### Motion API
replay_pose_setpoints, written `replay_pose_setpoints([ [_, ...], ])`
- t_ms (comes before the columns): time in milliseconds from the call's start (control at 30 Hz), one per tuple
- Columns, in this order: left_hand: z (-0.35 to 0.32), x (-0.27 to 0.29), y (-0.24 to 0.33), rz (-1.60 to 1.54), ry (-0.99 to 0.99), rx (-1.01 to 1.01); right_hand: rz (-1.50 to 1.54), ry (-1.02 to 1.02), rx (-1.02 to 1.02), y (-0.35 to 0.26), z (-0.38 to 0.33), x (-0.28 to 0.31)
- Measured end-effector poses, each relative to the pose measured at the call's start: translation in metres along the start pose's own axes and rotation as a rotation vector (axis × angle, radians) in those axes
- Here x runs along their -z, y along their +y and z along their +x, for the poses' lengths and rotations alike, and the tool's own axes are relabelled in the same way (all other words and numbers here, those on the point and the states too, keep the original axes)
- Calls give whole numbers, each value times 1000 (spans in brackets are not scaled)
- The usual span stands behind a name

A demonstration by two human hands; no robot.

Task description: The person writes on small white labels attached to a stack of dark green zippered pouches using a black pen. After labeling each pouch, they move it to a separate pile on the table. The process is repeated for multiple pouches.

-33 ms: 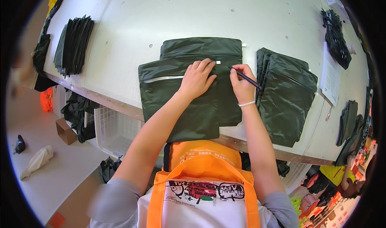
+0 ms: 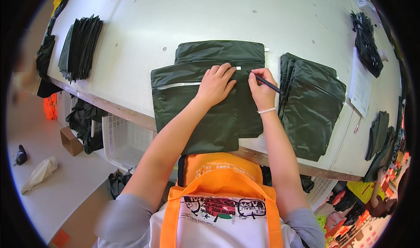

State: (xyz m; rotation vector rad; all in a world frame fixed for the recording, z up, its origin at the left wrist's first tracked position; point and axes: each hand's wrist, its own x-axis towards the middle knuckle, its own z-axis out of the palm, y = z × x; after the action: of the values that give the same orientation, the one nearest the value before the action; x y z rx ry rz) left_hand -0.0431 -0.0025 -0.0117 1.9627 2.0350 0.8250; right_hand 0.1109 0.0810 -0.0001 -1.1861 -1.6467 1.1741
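Observation:
My left hand (image 2: 216, 83) lies on a dark green fabric panel (image 2: 192, 121) with a pale strip (image 2: 178, 86) across its upper part. Its fingers are stretched out and press on the cloth. Just past its fingertips is a small white label (image 2: 238, 68). My right hand (image 2: 263, 88) pinches a black pen (image 2: 267, 82), its tip pointing left at the cloth right of that label. Under the front panel lies another dark green panel (image 2: 218, 50), showing at the top and right. Whether the tip touches the fabric I cannot tell.
A stack of similar green panels (image 2: 313, 104) lies to the right. Dark folded pieces (image 2: 81, 49) stand at the left, a dark bundle (image 2: 366, 45) and a paper sheet (image 2: 359, 83) at the right. A white plastic crate (image 2: 127, 138) sits below the table edge; a co-worker (image 2: 369, 193) is at lower right.
My right hand and the pen have shifted slightly left, toward the white label. My left hand stays in place on the fabric.

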Motion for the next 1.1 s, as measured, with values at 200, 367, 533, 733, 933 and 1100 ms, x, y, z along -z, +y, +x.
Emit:
replay_pose_setpoints([
  [200,-1,-4,-2,77,-25,12,-81,-6,64,17,12,-24],
  [367,0,-7,-4,66,6,6,-125,9,121,23,11,-28],
  [533,2,-7,-2,76,-2,14,-134,33,168,23,12,-29],
  [733,1,-7,-3,86,-11,22,-150,-1,156,20,12,-28],
  [933,2,-7,-2,80,-18,23,-131,16,163,26,11,-27],
  [1100,0,-7,-3,-11,31,56,64,55,26,9,-11,-15],
])
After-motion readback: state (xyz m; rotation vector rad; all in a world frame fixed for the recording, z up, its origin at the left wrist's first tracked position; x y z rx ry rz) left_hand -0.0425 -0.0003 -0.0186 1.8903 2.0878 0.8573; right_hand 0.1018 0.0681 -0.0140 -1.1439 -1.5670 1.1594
